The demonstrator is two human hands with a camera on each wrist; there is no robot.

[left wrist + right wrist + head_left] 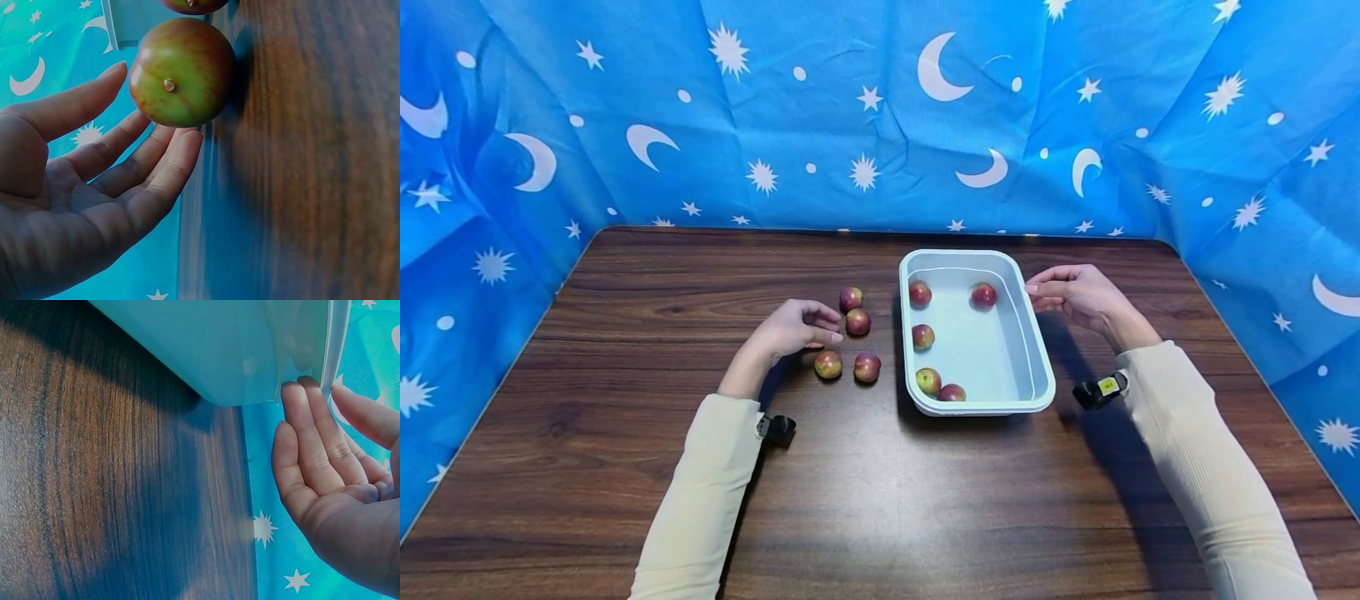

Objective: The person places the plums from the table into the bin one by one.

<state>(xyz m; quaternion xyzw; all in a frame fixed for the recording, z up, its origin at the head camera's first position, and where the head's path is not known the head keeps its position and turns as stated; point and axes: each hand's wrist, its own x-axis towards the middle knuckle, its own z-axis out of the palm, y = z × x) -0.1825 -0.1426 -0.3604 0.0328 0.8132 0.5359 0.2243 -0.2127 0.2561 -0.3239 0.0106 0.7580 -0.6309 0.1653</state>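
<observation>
In the head view, my left hand (796, 323) hovers beside several red-green plums on the table, its fingers relaxed and holding nothing. Close to its fingertips are a plum (857, 322) and a yellower plum (828, 364). The left wrist view shows a green-red plum (181, 72) with a short stem, just beyond the spread thumb and fingers. My right hand (1078, 296) pinches the right rim of a white plastic tub (1041, 367). In the right wrist view, that rim (335, 350) lies between the thumb and the fingertips (294, 394).
Inside the tub lie several plums, mostly along its left wall, with one plum (983, 295) near the far right. Two more loose plums, one behind (851, 299) and one in front (867, 367), sit left of the tub. A blue moon-and-star cloth (820, 125) hangs around the wooden table (850, 517).
</observation>
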